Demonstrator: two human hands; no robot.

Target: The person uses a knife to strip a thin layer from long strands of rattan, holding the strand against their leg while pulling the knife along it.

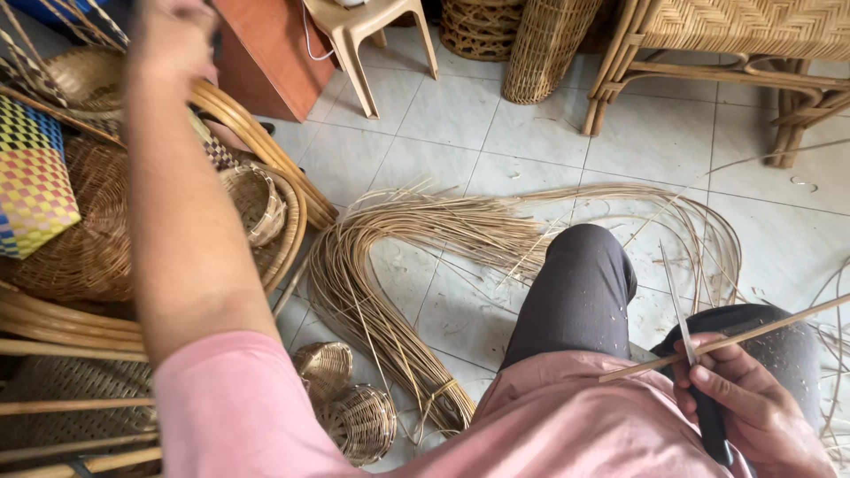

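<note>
Head view: looking down at a seated person among wickerwork.
Left hand: raised far up left, blurred; its grip can't be read.
Floor: cane strip bundle curves across the tiles; two small baskets beside it.
Right hand: grip clenched on a knife and a thin cane strip, over the lap.

Small woven baskets: perhaps four; knife: one; cane bundle: one.
</note>
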